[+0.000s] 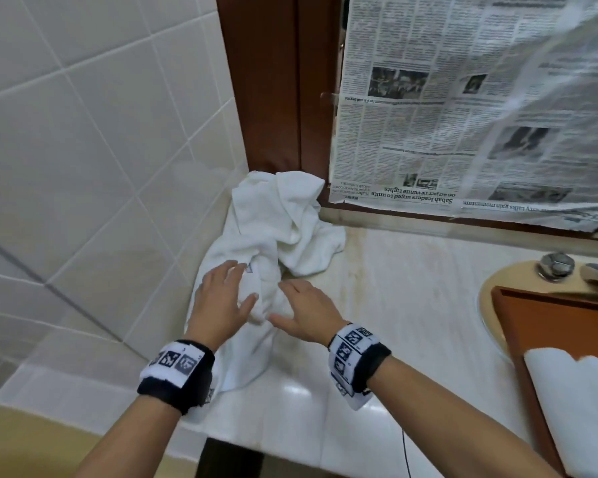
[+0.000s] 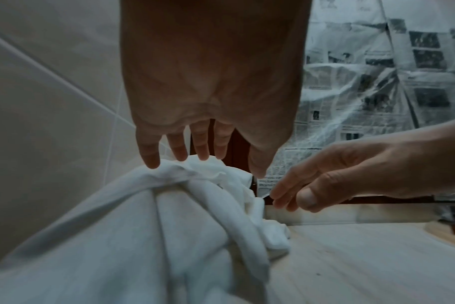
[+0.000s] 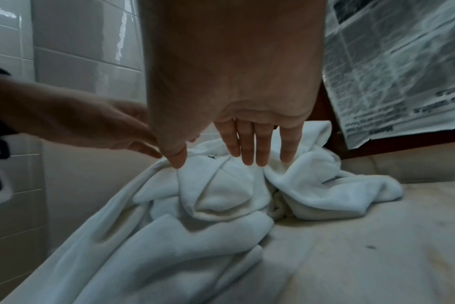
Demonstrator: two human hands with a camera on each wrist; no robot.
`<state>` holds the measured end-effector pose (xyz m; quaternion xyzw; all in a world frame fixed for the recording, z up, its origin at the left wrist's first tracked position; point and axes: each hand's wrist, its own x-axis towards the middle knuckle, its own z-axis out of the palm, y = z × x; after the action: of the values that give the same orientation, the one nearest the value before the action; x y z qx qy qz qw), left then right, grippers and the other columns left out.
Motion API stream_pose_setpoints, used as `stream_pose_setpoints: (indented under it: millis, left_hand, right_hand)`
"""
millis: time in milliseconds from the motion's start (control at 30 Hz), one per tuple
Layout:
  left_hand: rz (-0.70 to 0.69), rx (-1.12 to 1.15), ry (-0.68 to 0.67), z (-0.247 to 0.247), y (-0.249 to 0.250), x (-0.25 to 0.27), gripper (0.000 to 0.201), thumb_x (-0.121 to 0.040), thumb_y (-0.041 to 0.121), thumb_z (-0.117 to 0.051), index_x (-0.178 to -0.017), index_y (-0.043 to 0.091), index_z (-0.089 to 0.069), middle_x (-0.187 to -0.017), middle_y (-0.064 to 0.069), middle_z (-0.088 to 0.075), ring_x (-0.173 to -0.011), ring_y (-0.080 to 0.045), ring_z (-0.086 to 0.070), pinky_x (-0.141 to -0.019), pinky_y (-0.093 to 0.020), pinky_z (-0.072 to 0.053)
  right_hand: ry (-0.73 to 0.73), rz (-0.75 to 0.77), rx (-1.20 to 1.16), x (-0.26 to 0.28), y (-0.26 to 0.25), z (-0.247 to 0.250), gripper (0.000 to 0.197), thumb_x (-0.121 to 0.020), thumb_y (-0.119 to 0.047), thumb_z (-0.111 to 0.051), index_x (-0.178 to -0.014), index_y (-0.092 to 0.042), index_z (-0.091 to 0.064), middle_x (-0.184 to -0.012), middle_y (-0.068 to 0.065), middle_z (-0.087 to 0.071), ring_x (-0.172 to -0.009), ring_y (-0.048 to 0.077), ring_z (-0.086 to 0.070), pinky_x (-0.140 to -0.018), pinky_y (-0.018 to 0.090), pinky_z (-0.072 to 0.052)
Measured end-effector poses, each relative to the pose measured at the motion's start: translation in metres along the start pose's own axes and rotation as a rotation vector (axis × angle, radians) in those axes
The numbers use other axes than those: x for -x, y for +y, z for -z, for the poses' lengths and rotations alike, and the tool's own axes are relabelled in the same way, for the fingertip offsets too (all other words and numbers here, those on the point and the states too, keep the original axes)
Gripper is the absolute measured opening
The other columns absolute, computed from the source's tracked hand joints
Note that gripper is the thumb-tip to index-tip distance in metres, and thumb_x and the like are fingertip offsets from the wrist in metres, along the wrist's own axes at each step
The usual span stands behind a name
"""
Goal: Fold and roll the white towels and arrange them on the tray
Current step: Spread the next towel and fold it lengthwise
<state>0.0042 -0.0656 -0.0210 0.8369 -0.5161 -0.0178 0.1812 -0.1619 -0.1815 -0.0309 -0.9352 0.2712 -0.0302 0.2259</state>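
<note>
both hands hovered, the left hand (image 1: pixel 221 298) and right hand (image 1: pixel 306 312) with fingers spread and straight, gripping nothing; the crumpled towel (image 1: pixel 273 229) lay just under the fingertips, looked soft, light and floppy, best pinched at a hem corner

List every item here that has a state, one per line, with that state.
crumpled towel: unfolded, heaped on the counter against the tiled wall
left hand: open, fingers spread over the crumpled towel
right hand: open, reaching over it
tray: holds a white towel
newspaper: covering the mirror
</note>
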Motion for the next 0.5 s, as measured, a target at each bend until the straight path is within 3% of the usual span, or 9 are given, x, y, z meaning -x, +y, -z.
stream_pose_setpoints:
  millis: [133, 200, 267, 333, 367, 500]
  left_hand:
    - [0.045, -0.136, -0.040, 0.002, 0.000, -0.039, 0.056, -0.096, 0.040, -0.058, -0.147, 0.024, -0.041, -0.152, 0.001, -0.039, -0.137, -0.026, -0.038, -0.106, -0.048, -0.032]
    - [0.086, -0.187, -0.064, 0.000, 0.001, -0.046, 0.052, -0.098, 0.039, -0.054, -0.147, 0.025, -0.041, -0.147, 0.002, -0.045, -0.131, -0.026, -0.042, -0.102, -0.046, -0.031]
    - [0.115, -0.185, -0.049, -0.002, -0.001, -0.046, 0.048, -0.098, 0.038, -0.054, -0.144, 0.023, -0.047, -0.135, -0.003, -0.056, -0.123, -0.029, -0.049, -0.097, -0.046, -0.033]
    - [0.130, -0.154, -0.014, -0.003, -0.002, -0.041, 0.040, -0.099, 0.037, -0.054, -0.136, 0.023, -0.056, -0.124, -0.004, -0.062, -0.116, -0.030, -0.054, -0.093, -0.044, -0.033]
    - [0.130, -0.140, 0.010, -0.003, -0.003, -0.037, 0.036, -0.099, 0.038, -0.053, -0.133, 0.024, -0.059, -0.122, -0.003, -0.063, -0.114, -0.029, -0.055, -0.091, -0.043, -0.033]
    - [0.086, 0.014, 0.156, 0.005, 0.002, -0.020, 0.023, -0.096, 0.036, -0.063, -0.115, 0.024, -0.069, -0.111, 0.002, -0.067, -0.106, -0.024, -0.060, -0.085, -0.038, -0.032]
  right_hand:
    - [-0.044, -0.033, -0.077, -0.033, -0.010, -0.020, 0.059, -0.090, -0.057, -0.058, -0.129, -0.014, -0.052, -0.126, 0.005, -0.053, -0.119, 0.024, -0.048, -0.092, 0.042, -0.047]
    - [-0.053, -0.055, -0.116, -0.041, -0.010, -0.032, 0.053, -0.089, -0.055, -0.059, -0.122, -0.014, -0.052, -0.119, 0.003, -0.054, -0.112, 0.022, -0.049, -0.086, 0.040, -0.048]
    - [-0.036, -0.053, -0.159, -0.045, -0.008, -0.039, 0.037, -0.092, -0.044, -0.059, -0.112, -0.014, -0.053, -0.112, 0.003, -0.054, -0.104, 0.022, -0.049, -0.079, 0.037, -0.045]
    - [-0.013, -0.010, -0.253, -0.044, -0.005, -0.041, 0.017, -0.093, -0.029, -0.058, -0.092, -0.014, -0.050, -0.096, 0.004, -0.052, -0.089, 0.022, -0.047, -0.072, 0.035, -0.039]
    - [-0.003, 0.032, -0.315, -0.042, -0.003, -0.040, 0.017, -0.092, -0.023, -0.058, -0.083, -0.013, -0.047, -0.088, 0.005, -0.050, -0.082, 0.023, -0.047, -0.070, 0.037, -0.039]
    - [0.116, 0.072, -0.560, -0.023, 0.010, -0.020, 0.014, -0.087, -0.021, -0.055, -0.083, -0.009, -0.048, -0.080, 0.011, -0.055, -0.073, 0.028, -0.051, -0.068, 0.044, -0.045]
